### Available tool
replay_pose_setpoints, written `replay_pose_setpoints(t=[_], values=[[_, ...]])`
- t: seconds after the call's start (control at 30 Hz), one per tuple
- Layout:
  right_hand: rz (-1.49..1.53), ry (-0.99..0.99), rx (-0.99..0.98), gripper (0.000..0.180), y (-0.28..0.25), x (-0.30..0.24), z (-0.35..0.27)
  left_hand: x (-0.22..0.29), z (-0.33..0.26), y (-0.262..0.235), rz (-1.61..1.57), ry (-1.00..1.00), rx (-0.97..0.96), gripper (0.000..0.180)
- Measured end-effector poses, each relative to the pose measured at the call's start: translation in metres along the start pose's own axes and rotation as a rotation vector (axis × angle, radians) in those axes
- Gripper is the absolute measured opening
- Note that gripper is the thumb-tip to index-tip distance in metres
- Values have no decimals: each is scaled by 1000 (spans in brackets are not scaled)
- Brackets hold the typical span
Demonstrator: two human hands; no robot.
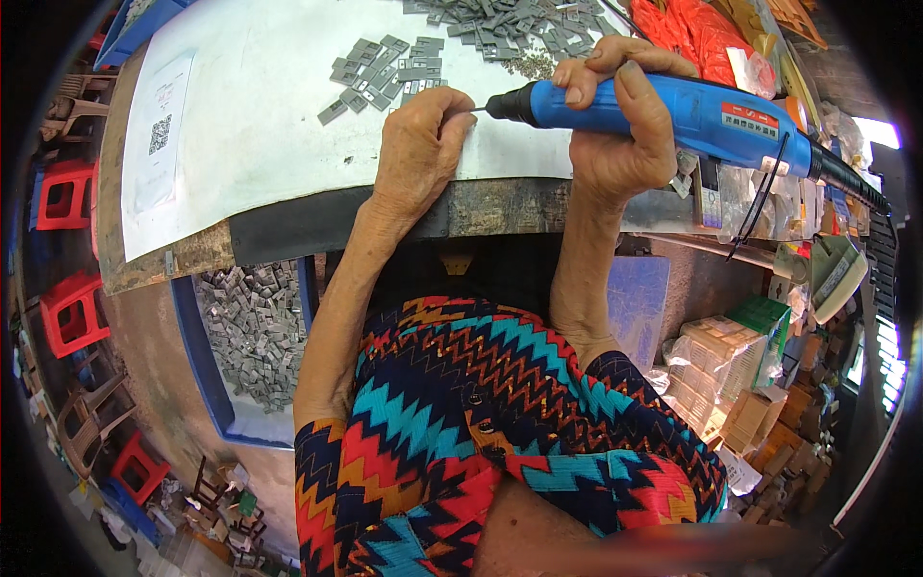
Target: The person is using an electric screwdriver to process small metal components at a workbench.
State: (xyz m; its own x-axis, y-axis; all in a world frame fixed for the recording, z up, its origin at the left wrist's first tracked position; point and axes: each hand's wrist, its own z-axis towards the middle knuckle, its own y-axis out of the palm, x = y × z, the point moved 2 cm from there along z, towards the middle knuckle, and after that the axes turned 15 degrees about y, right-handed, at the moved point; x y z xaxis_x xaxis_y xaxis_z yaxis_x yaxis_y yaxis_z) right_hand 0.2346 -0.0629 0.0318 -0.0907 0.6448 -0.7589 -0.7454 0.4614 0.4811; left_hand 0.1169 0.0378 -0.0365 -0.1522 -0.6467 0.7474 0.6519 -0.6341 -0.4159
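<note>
My right hand (625, 125) is wrapped round a blue electric screwdriver (673, 113), held nearly level above the table with its black nose toward the left. The thin bit reaches the fingertips of my left hand (418, 144). Those fingers are pinched together at the bit's end; whatever lies between them is hidden. Just beyond my left hand, small grey rectangular parts (370, 72) lie in loose rows on the white-covered tabletop (279, 106). A larger heap of similar grey parts (490, 24) is at the far side, with a little pile of tiny screws (531, 64) beside it.
Below the table's near edge at left, a blue tray (207, 375) holds many small grey pieces. Red plastic bags (687, 34) lie at the far right. The screwdriver's black cord (851, 183) runs off right. Red stools (72, 313) stand at left, and cartons (755, 418) at lower right.
</note>
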Motion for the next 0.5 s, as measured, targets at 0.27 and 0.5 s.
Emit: replay_pose_setpoints(t=[0.27,0.5], values=[[25,1,15,21,2,-4,0,3,-1,-5,-90,-36,6,13],[45,4,2,20,1,-14,-2,0,-2,-6,-408,-196,0,14]])
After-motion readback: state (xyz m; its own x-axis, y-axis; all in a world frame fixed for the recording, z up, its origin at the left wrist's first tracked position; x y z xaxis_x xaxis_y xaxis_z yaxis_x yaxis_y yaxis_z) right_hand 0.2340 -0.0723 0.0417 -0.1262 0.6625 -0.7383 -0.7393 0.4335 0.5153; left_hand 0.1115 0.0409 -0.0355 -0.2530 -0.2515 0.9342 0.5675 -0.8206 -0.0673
